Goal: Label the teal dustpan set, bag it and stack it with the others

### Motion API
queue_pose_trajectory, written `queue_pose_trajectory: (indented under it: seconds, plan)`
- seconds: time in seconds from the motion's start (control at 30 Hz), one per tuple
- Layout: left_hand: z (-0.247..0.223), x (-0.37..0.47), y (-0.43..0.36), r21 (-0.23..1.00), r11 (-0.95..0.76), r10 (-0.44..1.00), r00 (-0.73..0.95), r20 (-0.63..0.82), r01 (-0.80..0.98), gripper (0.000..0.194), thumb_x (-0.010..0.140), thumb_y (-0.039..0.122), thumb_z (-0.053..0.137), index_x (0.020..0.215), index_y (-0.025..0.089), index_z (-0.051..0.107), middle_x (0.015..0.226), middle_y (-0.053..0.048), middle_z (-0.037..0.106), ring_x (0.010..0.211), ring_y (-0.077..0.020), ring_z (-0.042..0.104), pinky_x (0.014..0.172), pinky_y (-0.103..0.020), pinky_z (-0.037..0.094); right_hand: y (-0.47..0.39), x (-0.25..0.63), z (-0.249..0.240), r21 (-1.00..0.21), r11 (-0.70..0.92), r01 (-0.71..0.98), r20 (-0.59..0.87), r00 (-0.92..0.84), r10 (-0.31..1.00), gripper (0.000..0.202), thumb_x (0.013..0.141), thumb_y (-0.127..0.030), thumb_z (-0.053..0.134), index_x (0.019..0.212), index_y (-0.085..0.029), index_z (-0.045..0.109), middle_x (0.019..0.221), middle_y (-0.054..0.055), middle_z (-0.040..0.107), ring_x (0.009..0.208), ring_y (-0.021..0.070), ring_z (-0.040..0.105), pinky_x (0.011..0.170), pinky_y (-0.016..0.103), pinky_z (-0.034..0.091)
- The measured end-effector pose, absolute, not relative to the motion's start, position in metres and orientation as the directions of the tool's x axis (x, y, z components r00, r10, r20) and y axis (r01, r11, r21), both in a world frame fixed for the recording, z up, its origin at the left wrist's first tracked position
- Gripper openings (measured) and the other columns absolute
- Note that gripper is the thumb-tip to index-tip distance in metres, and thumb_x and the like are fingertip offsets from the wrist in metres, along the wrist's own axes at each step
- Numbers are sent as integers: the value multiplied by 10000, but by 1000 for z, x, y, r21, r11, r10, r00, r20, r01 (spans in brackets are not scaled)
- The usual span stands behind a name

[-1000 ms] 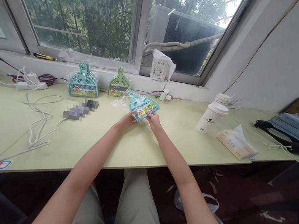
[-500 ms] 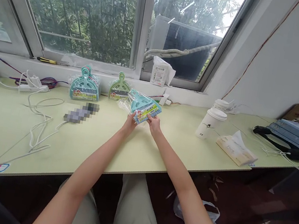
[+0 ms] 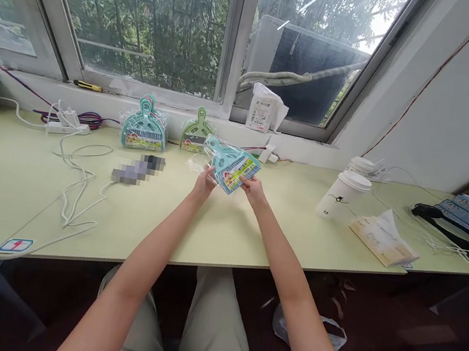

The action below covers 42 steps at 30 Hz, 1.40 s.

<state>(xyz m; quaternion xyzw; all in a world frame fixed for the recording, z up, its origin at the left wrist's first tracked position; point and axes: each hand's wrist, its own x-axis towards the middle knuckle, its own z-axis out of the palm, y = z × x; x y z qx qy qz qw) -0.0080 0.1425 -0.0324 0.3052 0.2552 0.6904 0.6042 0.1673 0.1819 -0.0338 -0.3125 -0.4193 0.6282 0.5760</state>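
Note:
Between my hands, above the table, is a light-blue mini dustpan and brush set [image 3: 232,166] in clear plastic wrap, tilted with its handle to the upper left. A colourful label crosses its front. My left hand [image 3: 204,183] is closed on its lower left side, fingers partly hidden behind it. My right hand [image 3: 254,190] pinches its lower right edge, thumb on the label. Behind, against the wall, stand a stack of wrapped teal dustpan sets [image 3: 145,126] and a green dustpan set [image 3: 197,131].
Two white paper cups [image 3: 342,194] and a tissue pack [image 3: 384,238] stand to the right, with black headphones [image 3: 443,227] beyond. White cables [image 3: 77,190] and a power strip [image 3: 68,125] lie at left. A box cutter [image 3: 87,85] rests on the sill. The table's front edge [image 3: 218,267] is near me.
The camera view has shifted, so the scene sits farther right. The dustpan set in my hands has turned slightly, its handle now pointing more to the upper left. Both hands keep their hold.

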Motion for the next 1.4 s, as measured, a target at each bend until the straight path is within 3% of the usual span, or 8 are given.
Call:
queue_pose_trajectory:
  seconds: [0.1,0.23,0.47,0.6,0.8,1.07,1.3,1.4]
  plan:
    - [-32,-16,143,701,-154,988,-121,97,-697,428,842,229,570,1269,217,547,1031,-30,703,900,-134,662,785,-228,514,182,170,-35,-891,0,-453,92,-182,979,119,772,-44,682,854,-129,691,957,62,749,901,180,707,931,334,573]
    - [-32,-24,143,714,-158,987,-137,87,-683,491,855,338,590,1326,228,508,1032,-41,704,921,-155,666,798,-253,520,180,175,-32,-914,-43,-403,74,-270,960,137,775,-43,681,887,-120,702,995,79,748,916,191,707,937,348,566]
    - [-32,-21,138,733,-112,992,-32,122,-671,374,869,369,574,1189,179,609,1007,-54,708,876,-174,673,780,-282,539,179,176,-29,-931,-75,-358,54,-337,940,155,764,-32,693,893,-115,707,985,81,752,904,183,712,923,329,572]
    - [-38,-7,136,753,16,992,102,68,-658,295,890,354,575,1110,166,635,1121,-68,695,946,-176,671,797,-278,545,182,170,-32,-914,-61,-402,48,-255,966,146,764,-19,680,865,-123,694,940,67,755,877,178,716,891,323,593]
    - [-42,0,145,756,-107,993,-109,48,-646,361,807,222,664,1158,196,584,1013,-25,715,943,-159,677,837,-270,535,179,155,-40,-876,5,-482,59,-98,993,183,727,-24,721,831,-157,652,876,37,749,891,192,718,912,361,599]
    - [-50,24,143,767,-130,991,-53,124,-628,506,718,134,749,1172,216,540,1122,-30,692,1067,-171,652,981,-305,495,176,146,-49,-846,131,-517,146,12,989,174,724,-91,716,853,-172,632,928,25,741,942,181,708,938,348,584]
    - [-48,24,142,787,-117,989,-146,35,-605,396,698,111,722,1054,171,560,1041,-44,690,1001,-175,655,968,-331,500,176,148,-45,-850,81,-520,143,-79,987,237,658,-124,779,831,-183,628,937,49,743,1041,250,685,962,396,580]
    - [-47,24,139,797,-81,997,-64,53,-599,423,711,112,711,1099,182,557,1093,-39,682,975,-153,655,943,-309,507,175,148,-44,-843,104,-528,159,-60,985,224,662,-134,768,832,-181,630,933,49,744,1035,252,686,960,400,581]
